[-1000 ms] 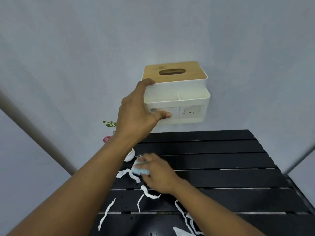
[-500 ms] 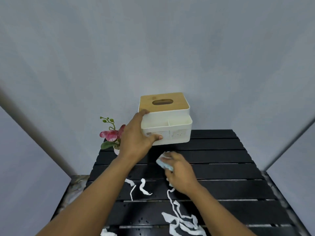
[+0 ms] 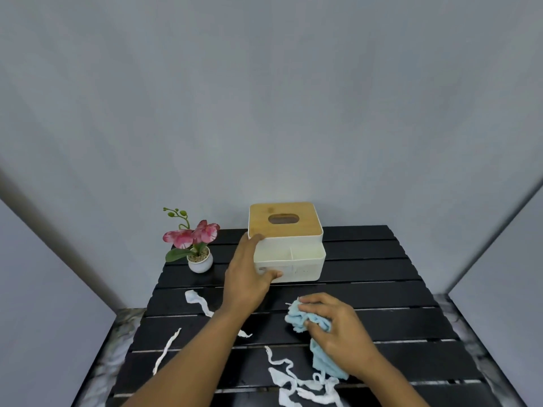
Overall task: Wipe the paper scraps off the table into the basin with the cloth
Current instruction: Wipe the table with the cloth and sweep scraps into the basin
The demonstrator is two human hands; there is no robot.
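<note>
White paper scraps lie on the black slatted table (image 3: 382,292): a curled strip (image 3: 197,301) at the left, a long thin strip (image 3: 166,351) near the left edge, and a tangled pile (image 3: 299,383) at the front. My right hand (image 3: 338,330) is shut on a bunched light blue cloth (image 3: 299,318), pressing it on the table right of centre. My left hand (image 3: 249,277) grips the left front corner of a white tissue box with a wooden lid (image 3: 286,242), which rests on the table at the back. No basin is in view.
A small white pot with a pink orchid (image 3: 195,245) stands at the table's back left corner, close to my left hand. Grey walls enclose the table on three sides. Marbled floor (image 3: 117,345) shows beside the left and right edges.
The tissue box was held up in the air by my left hand and has come down onto the back of the table. My right hand slid the cloth rightwards, dragging scraps along.
</note>
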